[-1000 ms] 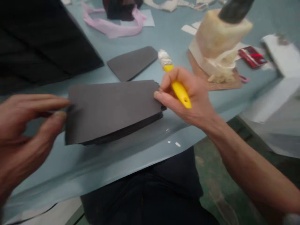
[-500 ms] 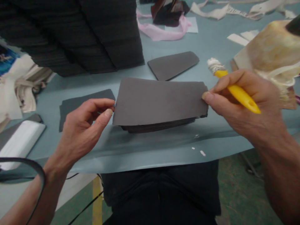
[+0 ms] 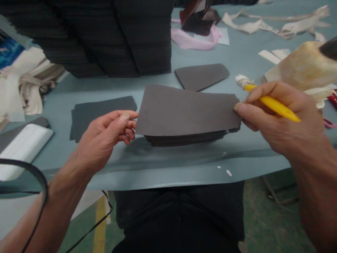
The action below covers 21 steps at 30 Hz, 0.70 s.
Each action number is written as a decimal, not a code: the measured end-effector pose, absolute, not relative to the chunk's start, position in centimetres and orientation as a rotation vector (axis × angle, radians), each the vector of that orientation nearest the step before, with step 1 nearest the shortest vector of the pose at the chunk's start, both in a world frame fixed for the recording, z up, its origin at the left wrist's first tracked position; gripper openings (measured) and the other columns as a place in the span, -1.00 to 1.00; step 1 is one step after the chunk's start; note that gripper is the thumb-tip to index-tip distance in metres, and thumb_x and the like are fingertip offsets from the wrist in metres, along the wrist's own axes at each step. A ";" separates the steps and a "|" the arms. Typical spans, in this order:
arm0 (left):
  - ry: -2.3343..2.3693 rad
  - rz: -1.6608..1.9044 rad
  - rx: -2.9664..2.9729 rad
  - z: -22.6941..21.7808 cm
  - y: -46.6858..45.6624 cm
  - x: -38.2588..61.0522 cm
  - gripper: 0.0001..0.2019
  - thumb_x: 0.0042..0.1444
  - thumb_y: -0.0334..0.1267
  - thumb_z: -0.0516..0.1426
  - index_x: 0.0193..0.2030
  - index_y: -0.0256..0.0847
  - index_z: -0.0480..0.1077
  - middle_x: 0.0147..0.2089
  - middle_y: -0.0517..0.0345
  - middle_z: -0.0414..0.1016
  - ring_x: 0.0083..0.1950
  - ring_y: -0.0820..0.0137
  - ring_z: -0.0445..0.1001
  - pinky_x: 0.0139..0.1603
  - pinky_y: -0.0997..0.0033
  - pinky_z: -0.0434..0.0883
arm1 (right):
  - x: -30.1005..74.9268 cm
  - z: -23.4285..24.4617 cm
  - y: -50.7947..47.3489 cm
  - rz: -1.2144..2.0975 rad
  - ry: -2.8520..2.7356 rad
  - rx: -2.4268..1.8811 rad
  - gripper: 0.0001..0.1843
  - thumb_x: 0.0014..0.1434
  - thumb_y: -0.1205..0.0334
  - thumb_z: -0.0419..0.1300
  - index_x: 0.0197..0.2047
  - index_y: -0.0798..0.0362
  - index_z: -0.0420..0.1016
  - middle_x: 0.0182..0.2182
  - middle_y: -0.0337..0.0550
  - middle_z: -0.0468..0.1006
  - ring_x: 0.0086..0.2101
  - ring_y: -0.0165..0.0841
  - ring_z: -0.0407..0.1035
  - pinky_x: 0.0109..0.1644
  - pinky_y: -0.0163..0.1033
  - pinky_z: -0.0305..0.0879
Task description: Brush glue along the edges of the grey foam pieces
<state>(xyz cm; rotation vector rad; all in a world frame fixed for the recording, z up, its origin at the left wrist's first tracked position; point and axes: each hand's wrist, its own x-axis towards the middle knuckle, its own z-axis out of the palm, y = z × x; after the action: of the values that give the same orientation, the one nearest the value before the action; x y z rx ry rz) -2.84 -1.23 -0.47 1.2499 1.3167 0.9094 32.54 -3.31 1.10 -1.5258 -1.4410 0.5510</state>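
Observation:
A stack of dark grey foam sheets [image 3: 184,112] lies on the blue-grey table [image 3: 163,165] in front of me. My left hand [image 3: 105,138] is closed in a pinch on the left edge of the top sheet. My right hand [image 3: 279,117] holds a yellow-handled brush [image 3: 273,103] with white bristles, and its thumb and forefinger pinch the right edge of the same sheet. The top sheet sits slightly lifted over the pile.
A single grey sheet [image 3: 201,75] lies behind the stack and another darker piece [image 3: 100,112] to its left. A big pile of black material [image 3: 105,35] fills the back left. A glue-crusted pot [image 3: 302,66] stands at the right; pink and white strips [image 3: 195,38] lie farther back.
The view swung left and steadied. My left hand moved in from the far left and closed on the sheet's left edge. My right hand kept its hold on brush and sheet.

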 end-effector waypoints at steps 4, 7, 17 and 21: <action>1.294 0.879 1.130 0.0 -0.5 -2.5 -0.70 0.14 0.03 0.38 -0.14 -0.13 0.65 -0.30 0.13 0.53 -0.42 0.47 0.42 -0.50 0.54 0.36 | 32.2 1.3 -3.3 0.563 -1.488 -1.506 -0.77 -0.01 0.15 0.43 -0.38 -0.05 0.43 -0.54 -0.36 0.43 -0.57 -0.46 0.22 -0.53 -0.26 0.09; 1.264 0.866 1.091 0.2 -0.3 -2.2 -0.72 0.12 -0.01 0.40 -0.18 -0.16 0.63 -0.34 0.15 0.48 -0.43 0.49 0.40 -0.51 0.57 0.34 | 32.0 1.4 -3.3 0.553 -1.511 -1.500 -0.78 -0.01 0.15 0.41 -0.39 -0.05 0.43 -0.53 -0.36 0.44 -0.57 -0.46 0.23 -0.51 -0.26 0.11; 1.190 0.889 1.064 -0.2 -0.9 -2.4 -0.72 0.11 -0.08 0.39 -0.14 -0.22 0.61 -0.31 0.13 0.54 -0.45 0.52 0.39 -0.49 0.59 0.36 | 32.1 0.7 -3.3 0.566 -1.503 -1.536 -0.76 -0.03 0.10 0.41 -0.38 -0.05 0.45 -0.51 -0.34 0.47 -0.56 -0.46 0.24 -0.48 -0.25 0.15; 1.242 0.895 1.072 0.0 -1.2 -2.0 -0.76 0.11 -0.10 0.36 -0.18 -0.20 0.57 -0.35 0.18 0.47 -0.45 0.50 0.36 -0.49 0.53 0.32 | 32.1 0.8 -3.3 0.515 -1.538 -1.514 -0.78 -0.02 0.15 0.42 -0.40 -0.05 0.45 -0.51 -0.33 0.47 -0.57 -0.46 0.23 -0.51 -0.26 0.12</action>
<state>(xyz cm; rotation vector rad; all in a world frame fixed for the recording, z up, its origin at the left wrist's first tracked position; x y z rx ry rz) -2.00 -1.18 0.01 1.0723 1.2424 0.8949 32.05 -3.35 0.79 -1.5137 -1.5384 0.5148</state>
